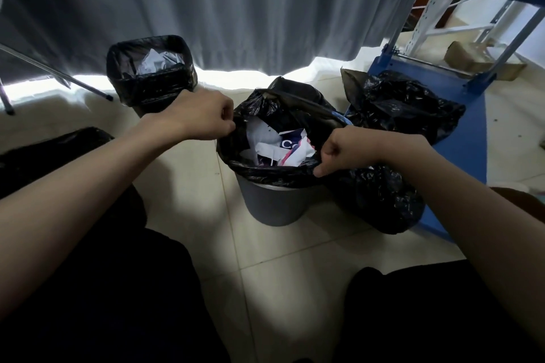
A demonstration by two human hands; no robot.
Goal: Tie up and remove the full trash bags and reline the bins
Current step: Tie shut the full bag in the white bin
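Note:
A grey round bin point(272, 206) stands on the tiled floor in the middle. Its black trash bag point(277, 174) is full of crumpled white and coloured paper point(277, 146). My left hand point(200, 115) pinches the bag's rim on the left side. On the right side my right hand point(351, 150) grips the rim, with the fingers curled round the plastic. The rim is lifted off the bin's edge. A second bin point(153, 74) with a black liner and paper inside stands behind on the left.
Two filled black bags point(404, 106) point(383, 200) lie right of the grey bin, against a blue metal rack point(454, 88). A grey curtain point(206, 9) hangs behind. More black plastic point(50, 150) lies at the left. My dark-clothed knees fill the bottom corners.

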